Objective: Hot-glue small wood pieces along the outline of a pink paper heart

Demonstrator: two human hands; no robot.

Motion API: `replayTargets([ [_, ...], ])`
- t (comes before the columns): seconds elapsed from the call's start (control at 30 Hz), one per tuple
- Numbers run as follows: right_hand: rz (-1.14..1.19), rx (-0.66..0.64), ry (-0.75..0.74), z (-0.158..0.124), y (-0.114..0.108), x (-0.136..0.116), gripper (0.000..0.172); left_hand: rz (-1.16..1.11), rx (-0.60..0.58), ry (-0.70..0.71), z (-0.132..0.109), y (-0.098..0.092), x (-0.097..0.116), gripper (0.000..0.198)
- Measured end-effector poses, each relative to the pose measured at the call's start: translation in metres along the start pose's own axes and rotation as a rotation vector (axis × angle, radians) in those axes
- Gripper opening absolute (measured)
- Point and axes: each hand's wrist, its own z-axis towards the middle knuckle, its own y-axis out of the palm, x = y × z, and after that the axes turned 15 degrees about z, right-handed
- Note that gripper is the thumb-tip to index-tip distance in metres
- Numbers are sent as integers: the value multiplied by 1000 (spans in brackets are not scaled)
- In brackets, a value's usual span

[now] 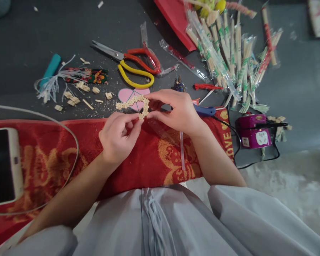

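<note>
My left hand (119, 137) pinches the lower tip of a small heart outline made of pale wooden bits (135, 104). My right hand (176, 111) grips the same heart piece from its right side with curled fingers. The piece is held just above a pink heart-shaped cutout (126, 95) lying on the dark table. A red and gold towel (56, 156) lies under both wrists. Small cut wooden bits (74, 96) are scattered to the left of the hands.
Red and yellow scissors (134, 65) lie behind the hands. A pile of wrapped chopsticks (229, 53) sits at the back right. A blue tool (205, 111) with a black cord and a purple power socket (253, 132) are on the right. A phone (2, 165) rests at left.
</note>
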Motion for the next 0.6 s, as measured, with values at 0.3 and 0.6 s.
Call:
replayTargets([
  [0.3,-30,22,-22,-1,2,-1,46,-47,66,19,1,1,1,6],
  [0.6,-107,-46,-4,-2,0,-2,32,37,-87,-53,-2,2,0,10],
])
